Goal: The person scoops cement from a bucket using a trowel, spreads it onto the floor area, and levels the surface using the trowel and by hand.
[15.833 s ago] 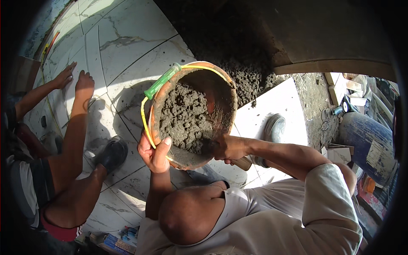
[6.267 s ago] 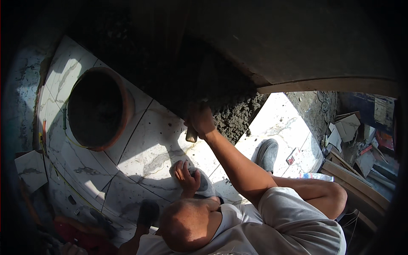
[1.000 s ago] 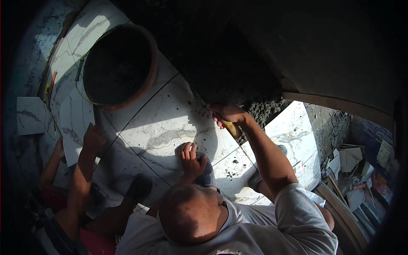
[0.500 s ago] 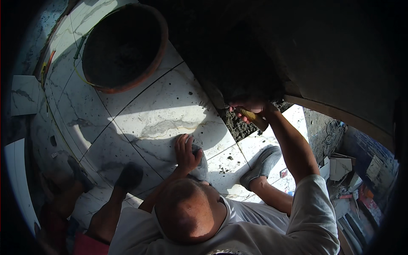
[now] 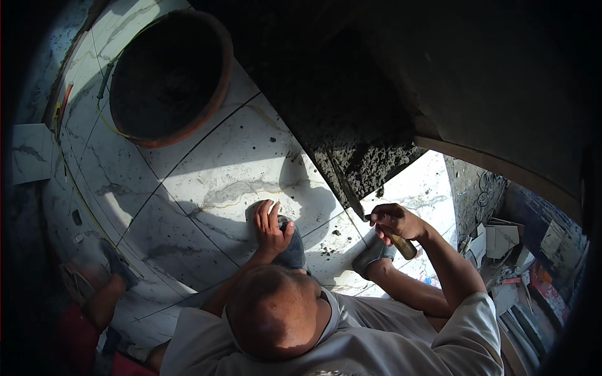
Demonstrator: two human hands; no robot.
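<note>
Fingers of R hand (image 5: 399, 222) wrapped round trowel (image 5: 355, 205) handle; blade along mortar bed (image 5: 376, 164) edge, nr its close corner. L hand (image 5: 271, 235) fingers loosely spread by shoe (image 5: 292, 250). Bucket (image 5: 223, 76) on tile floor (image 5: 216, 172), far L.

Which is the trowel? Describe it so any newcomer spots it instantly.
Find the dark patch of mortar bordering the white floor tiles. By its nearest corner, the right hand grips the trowel. Its yellowish-brown handle, jutting from the fist, sets it apart from the wide round bucket.
</note>
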